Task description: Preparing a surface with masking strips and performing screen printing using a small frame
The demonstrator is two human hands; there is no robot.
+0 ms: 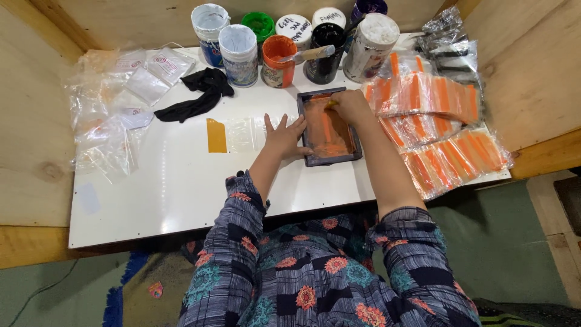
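Orange ink, framed screen (pixel 330 127)
My left hand (pixel 284 138) lies open, steadying the frame at nine o'clock; my right hand (pixel 350 106) grips the squeegee; a slip might smear.

Orange-inked dark frame (pixel 330 127), black cloth (pixel 196 97)

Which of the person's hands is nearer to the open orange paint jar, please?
The right hand: it lies on the far end of the dark printing frame, just below the orange paint jar. The left hand presses the frame's near-left edge, farther away.

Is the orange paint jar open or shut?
Open. The orange jar has no lid; orange paint shows at its mouth, and a brush lies across its rim.
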